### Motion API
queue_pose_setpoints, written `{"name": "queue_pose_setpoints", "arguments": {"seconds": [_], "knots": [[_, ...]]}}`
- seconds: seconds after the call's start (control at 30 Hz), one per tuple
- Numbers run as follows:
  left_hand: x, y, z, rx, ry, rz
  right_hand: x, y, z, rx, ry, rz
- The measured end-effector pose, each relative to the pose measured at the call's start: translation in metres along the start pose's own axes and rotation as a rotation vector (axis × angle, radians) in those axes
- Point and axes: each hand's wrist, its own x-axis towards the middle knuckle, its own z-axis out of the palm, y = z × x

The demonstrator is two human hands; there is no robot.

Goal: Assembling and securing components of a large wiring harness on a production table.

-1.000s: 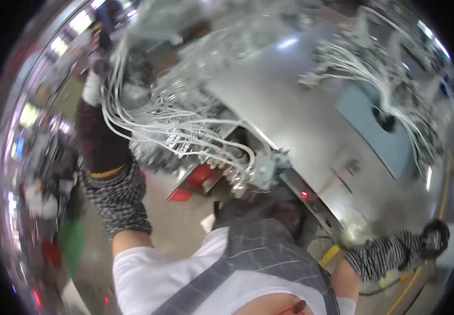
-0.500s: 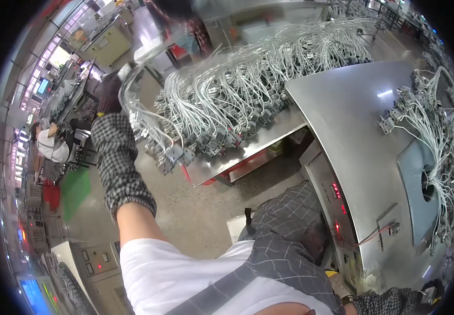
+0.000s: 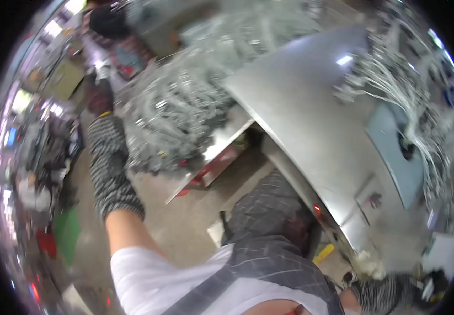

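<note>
Left hand (image 3: 101, 107): reaching into wire bundle (image 3: 177, 113), grip unclear to us | right hand (image 3: 394, 294): state blurred | wires: light, floppy, snag-prone, we'd grasp near connectors | tabletop (image 3: 311, 121)

A: Where's the wire pile (image 3: 185, 100)?
B: On the left table (image 3: 221, 142), spread to its near edge. The left hand (image 3: 101, 100) is at the pile's left end.
A: And the right table (image 3: 300, 121)?
B: It meets the left one at a corner. A wire bundle (image 3: 394, 84) lies along its far right edge, with a pad (image 3: 394, 152) under it.
A: The right hand (image 3: 389, 294)?
B: Below that table's near right corner.
</note>
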Motion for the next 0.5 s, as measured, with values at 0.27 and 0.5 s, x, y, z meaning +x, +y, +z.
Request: {"name": "queue_pose_setpoints", "arguments": {"seconds": [0.27, 0.5], "knots": [[-0.173, 0.383, 0.041, -0.855, -0.313, 1.369, -0.007, 0.087, -0.017, 0.055, 0.076, 0.012], [-0.346, 0.639, 0.105, -0.624, -0.49, 1.649, -0.016, 0.123, -0.018, 0.166, 0.164, 0.079]]}}
